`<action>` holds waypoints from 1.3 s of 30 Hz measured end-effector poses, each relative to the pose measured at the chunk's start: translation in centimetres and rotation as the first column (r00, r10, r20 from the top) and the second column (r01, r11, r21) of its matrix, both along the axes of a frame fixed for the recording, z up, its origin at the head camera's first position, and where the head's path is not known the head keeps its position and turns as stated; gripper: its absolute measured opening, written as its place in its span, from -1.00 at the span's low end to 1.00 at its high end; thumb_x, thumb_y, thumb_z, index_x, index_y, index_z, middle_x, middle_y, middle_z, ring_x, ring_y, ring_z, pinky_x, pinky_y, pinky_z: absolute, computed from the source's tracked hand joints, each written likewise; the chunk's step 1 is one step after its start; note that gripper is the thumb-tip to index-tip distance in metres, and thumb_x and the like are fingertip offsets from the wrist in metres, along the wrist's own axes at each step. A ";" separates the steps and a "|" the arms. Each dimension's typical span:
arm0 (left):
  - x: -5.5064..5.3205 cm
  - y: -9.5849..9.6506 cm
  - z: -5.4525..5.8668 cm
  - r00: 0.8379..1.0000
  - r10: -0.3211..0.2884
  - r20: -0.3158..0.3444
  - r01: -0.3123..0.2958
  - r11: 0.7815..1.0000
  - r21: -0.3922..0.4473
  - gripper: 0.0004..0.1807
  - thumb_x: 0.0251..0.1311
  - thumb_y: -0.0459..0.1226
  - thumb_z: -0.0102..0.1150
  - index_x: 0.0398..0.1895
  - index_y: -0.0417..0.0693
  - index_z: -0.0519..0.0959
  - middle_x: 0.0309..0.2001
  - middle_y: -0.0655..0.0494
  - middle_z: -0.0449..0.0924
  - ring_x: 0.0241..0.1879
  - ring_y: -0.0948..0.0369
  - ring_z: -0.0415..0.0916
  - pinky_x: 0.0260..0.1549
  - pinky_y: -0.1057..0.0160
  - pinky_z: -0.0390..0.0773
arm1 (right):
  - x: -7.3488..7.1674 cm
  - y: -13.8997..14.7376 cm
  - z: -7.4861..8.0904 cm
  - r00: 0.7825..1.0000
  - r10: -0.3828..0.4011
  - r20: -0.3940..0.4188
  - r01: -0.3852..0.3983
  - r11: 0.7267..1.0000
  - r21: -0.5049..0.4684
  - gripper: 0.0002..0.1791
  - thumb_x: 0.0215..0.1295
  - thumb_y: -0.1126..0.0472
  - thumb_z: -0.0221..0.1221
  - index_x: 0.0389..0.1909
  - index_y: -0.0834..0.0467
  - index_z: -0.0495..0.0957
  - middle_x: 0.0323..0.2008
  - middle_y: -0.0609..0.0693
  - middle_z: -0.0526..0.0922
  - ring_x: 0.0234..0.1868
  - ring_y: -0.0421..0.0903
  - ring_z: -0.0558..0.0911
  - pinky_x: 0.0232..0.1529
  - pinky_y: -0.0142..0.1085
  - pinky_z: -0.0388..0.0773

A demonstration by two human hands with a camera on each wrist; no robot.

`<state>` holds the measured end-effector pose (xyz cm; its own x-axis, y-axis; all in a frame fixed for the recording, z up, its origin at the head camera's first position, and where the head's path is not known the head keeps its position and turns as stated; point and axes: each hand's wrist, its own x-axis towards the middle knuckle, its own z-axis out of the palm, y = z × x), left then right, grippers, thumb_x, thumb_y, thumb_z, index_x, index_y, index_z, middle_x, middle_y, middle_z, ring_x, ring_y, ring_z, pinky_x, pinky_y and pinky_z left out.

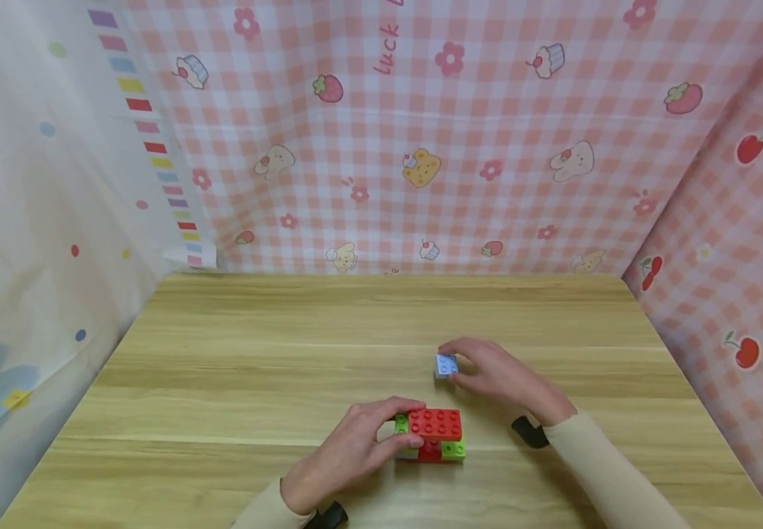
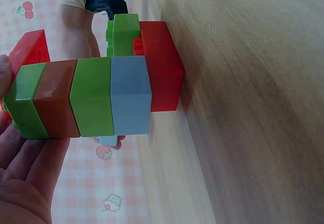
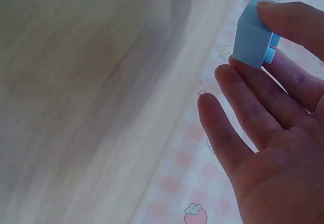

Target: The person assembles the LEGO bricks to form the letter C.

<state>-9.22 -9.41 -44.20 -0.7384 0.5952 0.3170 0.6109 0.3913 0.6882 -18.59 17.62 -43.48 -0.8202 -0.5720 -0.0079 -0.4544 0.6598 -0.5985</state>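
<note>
My left hand (image 1: 355, 441) grips the upper end of a building-brick structure standing on the table. A red brick (image 1: 435, 424) lies across its top. Below it, the left wrist view shows a column with a green brick (image 2: 91, 97), a brown brick (image 2: 56, 100) and a blue-grey brick (image 2: 130, 95), on a red base brick (image 2: 164, 67). Another green brick (image 2: 125, 34) sits on the base's other end, with a gap under the top brick. Farther back, my right hand (image 1: 496, 373) pinches a light blue brick (image 3: 253, 37) between thumb and fingers, apart from the structure.
The wooden table (image 1: 236, 375) reaches back to a pink checked curtain (image 1: 381, 206). Patterned cloth also hangs at both sides. A black wrist strap (image 1: 529, 432) is on the right wrist, near the sleeve (image 1: 606, 466).
</note>
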 end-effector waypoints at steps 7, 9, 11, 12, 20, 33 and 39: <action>0.2 0.1 0.0 1.000 0.002 -0.005 -0.002 1.000 0.001 -0.55 0.44 -0.08 0.24 0.24 -0.16 0.59 0.12 0.11 0.72 0.10 0.25 0.65 0.08 0.14 0.65 | 1.1 0.5 0.2 0.998 0.030 -0.053 -0.031 0.999 -0.026 -0.52 0.36 0.27 0.36 0.26 0.24 0.56 0.21 0.14 0.64 0.27 0.14 0.58 0.28 0.11 0.52; 0.2 0.1 0.0 1.000 0.001 -0.008 -0.001 1.000 0.003 -0.56 0.44 -0.10 0.25 0.23 -0.17 0.59 0.12 0.10 0.72 0.10 0.24 0.65 0.08 0.14 0.65 | 1.3 0.6 0.2 0.996 0.039 -0.078 -0.041 0.999 -0.026 -0.52 0.35 0.27 0.36 0.26 0.25 0.56 0.21 0.15 0.64 0.26 0.15 0.58 0.27 0.11 0.53; 0.3 0.2 0.1 1.000 0.001 0.005 -0.001 1.000 0.005 -0.56 0.44 -0.10 0.25 0.24 -0.16 0.59 0.12 0.09 0.72 0.10 0.26 0.65 0.07 0.16 0.66 | 1.6 0.7 0.3 0.995 0.042 -0.092 -0.044 0.999 -0.025 -0.52 0.35 0.28 0.37 0.26 0.25 0.56 0.21 0.15 0.64 0.26 0.15 0.59 0.26 0.10 0.54; 0.3 0.2 0.1 1.000 0.000 0.019 0.000 1.000 0.007 -0.56 0.44 -0.10 0.24 0.24 -0.16 0.59 0.12 0.09 0.71 0.09 0.27 0.65 0.07 0.16 0.66 | 1.7 0.7 0.3 0.995 0.041 -0.093 -0.043 0.999 -0.024 -0.52 0.35 0.28 0.37 0.26 0.25 0.56 0.21 0.15 0.65 0.25 0.14 0.60 0.25 0.09 0.55; 0.3 0.3 0.4 0.998 0.002 0.070 -0.003 1.000 0.013 -0.55 0.45 -0.06 0.22 0.25 -0.13 0.58 0.13 0.09 0.71 0.09 0.29 0.64 0.09 0.17 0.65 | 2.6 1.1 0.7 0.995 0.025 -0.094 -0.027 0.999 -0.019 -0.51 0.34 0.30 0.36 0.27 0.24 0.55 0.19 0.14 0.66 0.21 0.12 0.63 0.20 0.07 0.59; 0.1 0.3 0.0 1.000 -0.006 -0.002 0.006 0.999 0.044 -0.59 0.43 -0.13 0.26 0.22 -0.15 0.60 0.08 0.07 0.73 0.05 0.26 0.67 0.04 0.17 0.68 | 4.5 1.5 1.3 0.993 0.020 -0.113 -0.025 0.999 -0.048 -0.62 0.34 0.30 0.37 0.16 0.16 0.62 0.05 0.00 0.72 0.05 0.03 0.69 0.05 0.02 0.68; 0.3 0.3 0.1 0.999 0.001 0.046 -0.004 0.999 0.047 -0.58 0.43 -0.12 0.26 0.24 -0.10 0.59 0.09 0.10 0.72 0.06 0.29 0.66 0.06 0.19 0.67 | 5.3 1.6 1.1 0.992 0.038 -0.119 -0.048 0.996 -0.081 -0.61 0.31 0.31 0.38 0.15 0.15 0.60 0.03 -0.04 0.70 0.01 -0.04 0.69 0.02 -0.04 0.70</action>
<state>-8.97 -9.12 -44.11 -0.7542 0.5784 0.3108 0.5775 0.3591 0.7332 -13.30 19.24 -42.33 -0.7875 -0.6011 0.1360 -0.5513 0.5884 -0.5915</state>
